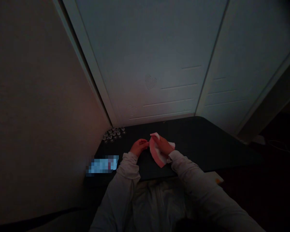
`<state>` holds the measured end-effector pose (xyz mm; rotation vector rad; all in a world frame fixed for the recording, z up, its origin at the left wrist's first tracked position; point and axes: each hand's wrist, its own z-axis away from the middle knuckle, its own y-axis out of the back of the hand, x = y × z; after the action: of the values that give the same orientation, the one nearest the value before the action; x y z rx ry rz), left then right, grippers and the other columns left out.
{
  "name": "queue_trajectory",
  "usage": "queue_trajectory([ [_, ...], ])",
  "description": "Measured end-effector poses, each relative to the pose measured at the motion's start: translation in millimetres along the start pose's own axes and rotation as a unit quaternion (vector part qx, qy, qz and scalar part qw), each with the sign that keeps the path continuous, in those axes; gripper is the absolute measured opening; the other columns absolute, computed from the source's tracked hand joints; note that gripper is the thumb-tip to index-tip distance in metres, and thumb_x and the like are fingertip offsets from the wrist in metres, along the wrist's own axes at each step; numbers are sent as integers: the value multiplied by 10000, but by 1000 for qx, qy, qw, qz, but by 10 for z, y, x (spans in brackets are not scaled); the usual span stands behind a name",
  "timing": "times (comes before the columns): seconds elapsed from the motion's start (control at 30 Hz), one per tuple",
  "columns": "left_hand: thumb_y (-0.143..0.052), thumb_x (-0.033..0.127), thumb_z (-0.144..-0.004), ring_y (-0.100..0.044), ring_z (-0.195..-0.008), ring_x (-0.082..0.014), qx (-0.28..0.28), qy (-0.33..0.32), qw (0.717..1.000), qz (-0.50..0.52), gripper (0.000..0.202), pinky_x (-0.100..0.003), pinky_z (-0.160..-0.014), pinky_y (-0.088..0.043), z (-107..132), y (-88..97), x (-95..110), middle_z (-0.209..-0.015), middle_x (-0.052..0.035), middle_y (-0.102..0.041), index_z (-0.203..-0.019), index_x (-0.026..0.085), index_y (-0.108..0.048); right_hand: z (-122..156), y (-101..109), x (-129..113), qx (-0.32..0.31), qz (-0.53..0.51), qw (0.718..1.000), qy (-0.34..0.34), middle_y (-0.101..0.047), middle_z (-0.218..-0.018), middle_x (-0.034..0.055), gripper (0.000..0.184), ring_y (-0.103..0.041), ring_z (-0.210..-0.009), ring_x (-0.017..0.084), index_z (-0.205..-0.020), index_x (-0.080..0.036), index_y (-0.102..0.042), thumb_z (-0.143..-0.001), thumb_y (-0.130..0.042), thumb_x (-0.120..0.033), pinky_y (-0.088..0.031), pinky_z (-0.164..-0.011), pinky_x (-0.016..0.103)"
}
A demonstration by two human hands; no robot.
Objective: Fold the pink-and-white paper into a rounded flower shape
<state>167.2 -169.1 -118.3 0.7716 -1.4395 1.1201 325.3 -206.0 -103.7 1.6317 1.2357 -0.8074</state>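
Note:
My right hand is closed on a white cloth with a pink border, which hangs down in loose folds below the fingers. Just left of the cloth is my left hand, its fingers curled in toward the thumb. The fingertips come close to the cloth's pink edge; whether they touch it is hard to see in the dim light. Anything pinched in that hand is too small and dark to make out. Both hands are above the black tabletop.
Several small clear pieces with round bases are grouped at the table's far left corner. A lit, blurred-out screen lies at the left edge. White panels with embossed hearts rise behind the table, and a wall borders its left side.

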Motion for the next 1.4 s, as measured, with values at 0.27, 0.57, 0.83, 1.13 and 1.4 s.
queue_trajectory([
  [0.27,-699,239,-503,-531,-606,-95,0,4,1000,11,341,-247,-591,-386,16,-20,28,-696,-18,-575,-760,118,-511,6,-8,25,19,-10,999,-31,-578,-926,21,387,-515,-870,166,-1053,-227,-505,-794,-302,-432,-369,-816,313],
  [0.57,-682,231,-532,-529,-618,-92,-7,5,1000,13,316,-239,-591,-385,23,-15,34,-691,-11,-574,-772,120,-508,-14,-20,41,14,-21,998,-62,-570,-994,50,429,-513,-899,177,-1055,-201,-512,-754,-380,-476,-382,-796,303],
  [0.83,-686,243,-524,-520,-601,-88,-5,-2,1000,4,323,-240,-582,-383,25,-15,30,-678,-5,-563,-766,120,-511,-21,-18,67,3,0,998,-63,-592,-886,43,405,-521,-788,156,-973,-171,-541,-726,-422,-470,-403,-695,277],
  [1.13,-687,249,-520,-529,-628,-101,-7,-3,1000,1,333,-256,-610,-396,12,6,17,-687,-5,-561,-773,123,-512,-22,-18,78,-6,28,998,-60,-582,-853,36,406,-511,-749,143,-936,-156,-538,-688,-480,-472,-399,-662,263],
  [1.4,-692,253,-511,-531,-622,-98,-3,2,1000,2,338,-252,-611,-396,26,-9,37,-690,-11,-570,-769,121,-517,-8,-9,15,-10,3,999,-36,-567,-968,46,394,-508,-868,155,-1036,-192,-509,-751,-409,-445,-372,-787,301],
])
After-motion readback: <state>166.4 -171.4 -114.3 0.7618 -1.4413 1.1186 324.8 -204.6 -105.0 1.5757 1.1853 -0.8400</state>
